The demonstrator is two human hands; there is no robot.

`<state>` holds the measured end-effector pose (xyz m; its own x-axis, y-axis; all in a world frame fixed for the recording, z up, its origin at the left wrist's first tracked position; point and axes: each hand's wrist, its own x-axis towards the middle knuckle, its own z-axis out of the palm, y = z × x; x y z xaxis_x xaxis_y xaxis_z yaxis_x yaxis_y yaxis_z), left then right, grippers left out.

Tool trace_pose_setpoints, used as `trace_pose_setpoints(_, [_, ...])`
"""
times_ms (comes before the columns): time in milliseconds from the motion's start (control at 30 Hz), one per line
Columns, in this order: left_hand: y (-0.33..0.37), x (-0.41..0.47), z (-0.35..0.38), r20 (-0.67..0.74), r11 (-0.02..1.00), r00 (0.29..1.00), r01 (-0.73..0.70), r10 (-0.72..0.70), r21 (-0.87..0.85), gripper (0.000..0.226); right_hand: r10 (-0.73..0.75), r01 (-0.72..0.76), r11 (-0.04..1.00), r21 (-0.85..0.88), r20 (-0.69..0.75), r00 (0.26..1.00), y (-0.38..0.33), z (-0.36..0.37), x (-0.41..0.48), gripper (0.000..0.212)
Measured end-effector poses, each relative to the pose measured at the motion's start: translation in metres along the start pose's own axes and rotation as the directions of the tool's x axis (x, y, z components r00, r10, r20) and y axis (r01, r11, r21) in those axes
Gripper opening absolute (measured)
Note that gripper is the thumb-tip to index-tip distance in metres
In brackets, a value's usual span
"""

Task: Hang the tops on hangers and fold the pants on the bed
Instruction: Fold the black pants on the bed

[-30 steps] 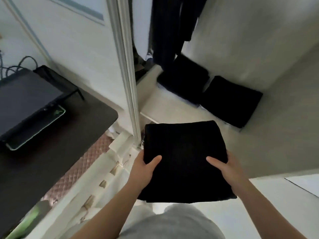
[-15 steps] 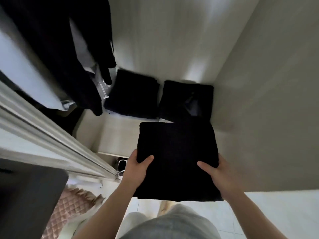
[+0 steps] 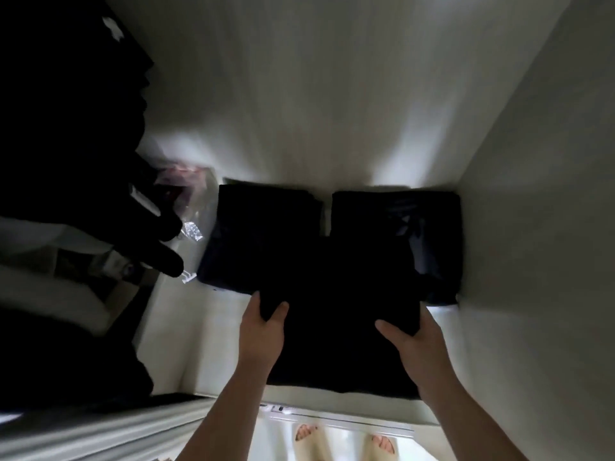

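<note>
Forward I'd carried one pants (image 3: pixel 339 327), black, folded flat and square; left hand (image 3: pixel 263 327) and right hand (image 3: pixel 419 344) each gripped a side, thumbs on top. Beyond them lay two folded piles: left pile (image 3: pixel 263 234), right pile (image 3: pixel 429 234).

No words, numbers or brand names can be read anywhere; a faint pale mark on the folded dark garment (image 3: pixel 436 214) at three o'clock is too blurred to make out.

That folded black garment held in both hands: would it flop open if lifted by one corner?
Probably floppy: the folded black garment is cloth, and the left hand and right hand grip opposite edges, holding it flat. Likely light, since it is pinched only at its edges. It shouldn't roll.
</note>
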<state>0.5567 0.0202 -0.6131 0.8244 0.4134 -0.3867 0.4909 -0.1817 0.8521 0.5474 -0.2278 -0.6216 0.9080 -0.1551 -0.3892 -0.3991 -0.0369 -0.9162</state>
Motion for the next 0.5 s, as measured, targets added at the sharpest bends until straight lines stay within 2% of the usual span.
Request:
trace_pose_setpoints(100, [0.008, 0.049, -0.008, -0.029, 0.998, 0.999, -0.033, 0.034, 0.047, 0.044, -0.023, 0.023, 0.999, 0.026, 0.001, 1.0, -0.01, 0.029, 0.033, 0.045])
trace_pose_setpoints(233, [0.026, 0.109, -0.021, -0.083, 0.98, 0.985, -0.139, 0.152, 0.139, 0.044, -0.07, 0.065, 0.995, 0.071, 0.065, 0.995, -0.028, 0.067, 0.075, 0.044])
trace_pose_setpoints(300, [0.034, 0.134, -0.029, -0.14, 0.967, 0.974, -0.148, 0.179, 0.21, 0.048, -0.073, 0.065, 0.994, 0.091, 0.093, 0.993, -0.035, 0.087, 0.094, 0.042])
trace_pose_setpoints(500, [0.042, 0.197, -0.052, -0.203, 0.927, 0.947, -0.174, 0.25, 0.331, 0.027, -0.014, -0.006, 0.993, 0.117, 0.171, 0.985, -0.036, 0.149, 0.145, 0.044])
